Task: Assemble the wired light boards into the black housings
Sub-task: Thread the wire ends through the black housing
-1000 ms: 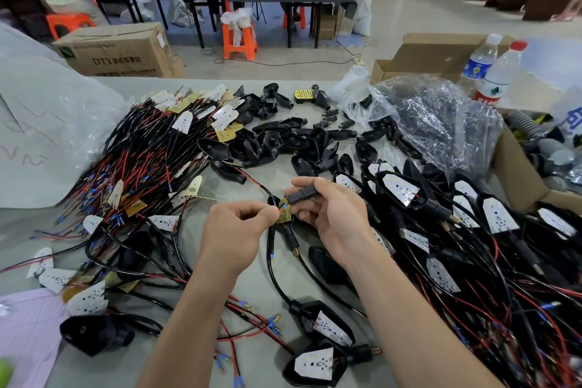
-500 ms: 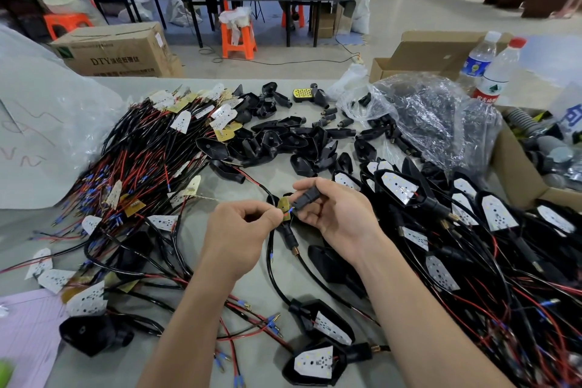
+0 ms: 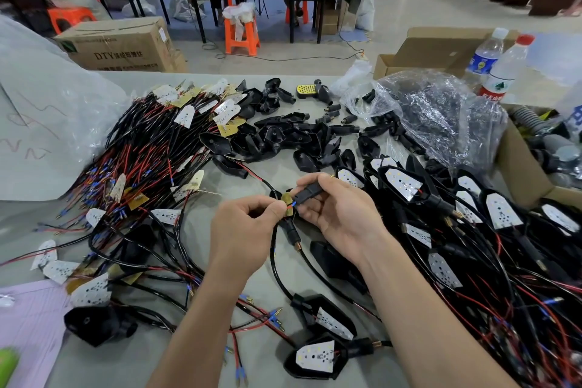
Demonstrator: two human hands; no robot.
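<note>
Centre of surface point(image 3: 285, 168): left hand point(image 3: 245, 230) grip pinched tight on the wire ends of one wired light board point(image 3: 287, 201). Right hand point(image 3: 340, 217) grip curled round a black stem piece point(image 3: 310, 191), thumb + fingers. Looks like wires being threaded thru, so one unit in progress.

Done: pile of finished units point(image 3: 406, 186) at 3 o'clock, two more point(image 3: 316, 356) at 6. Left to do: heap of loose boards point(image 3: 141, 167) at 10 o'clock, empty housings point(image 3: 283, 135) at 12. Approx halfway, I'd judge.
</note>
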